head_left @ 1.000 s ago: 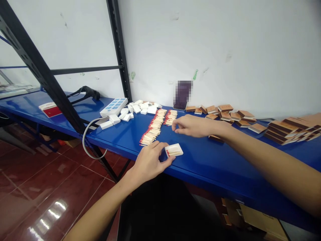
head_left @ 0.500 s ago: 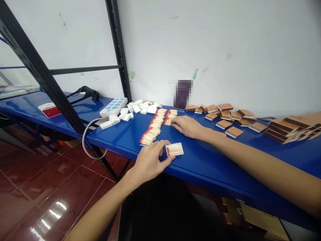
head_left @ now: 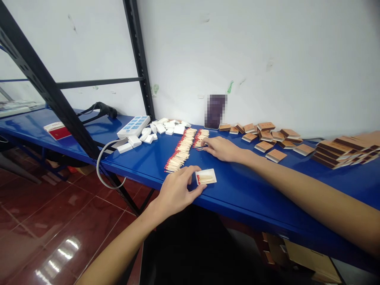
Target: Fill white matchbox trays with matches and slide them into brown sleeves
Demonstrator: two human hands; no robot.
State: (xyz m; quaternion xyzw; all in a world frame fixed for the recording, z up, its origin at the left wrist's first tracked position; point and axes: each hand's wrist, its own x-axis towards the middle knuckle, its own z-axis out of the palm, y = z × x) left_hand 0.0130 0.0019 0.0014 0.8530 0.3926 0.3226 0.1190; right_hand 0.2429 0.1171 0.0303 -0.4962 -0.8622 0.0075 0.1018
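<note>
Near the table's front edge, my left hand [head_left: 179, 190] grips a white matchbox tray [head_left: 211, 172] between thumb and fingers. Red-headed matches [head_left: 206, 179] lie side by side in it, covering part of its floor. My right hand [head_left: 222, 149] is at the near end of a short row of matches [head_left: 202, 134], thumb and fingertips closed on a few matches [head_left: 201, 148] there. To the left, a longer slanting row of matches [head_left: 181, 150] runs from the back toward the front edge.
White empty-looking trays [head_left: 160, 127] lie heaped at the back left beside a power strip [head_left: 134, 126]. Brown matchbox sleeves [head_left: 265, 136] are scattered at the right, with a stack of matchboxes [head_left: 341, 150] beyond. A blurred-out phone [head_left: 215, 111] leans on the wall. A black rack post [head_left: 50, 87] rises at left.
My right fingertips have drawn a few matches slightly apart from the near end of the short row. My left hand and the tray stay where they were.
</note>
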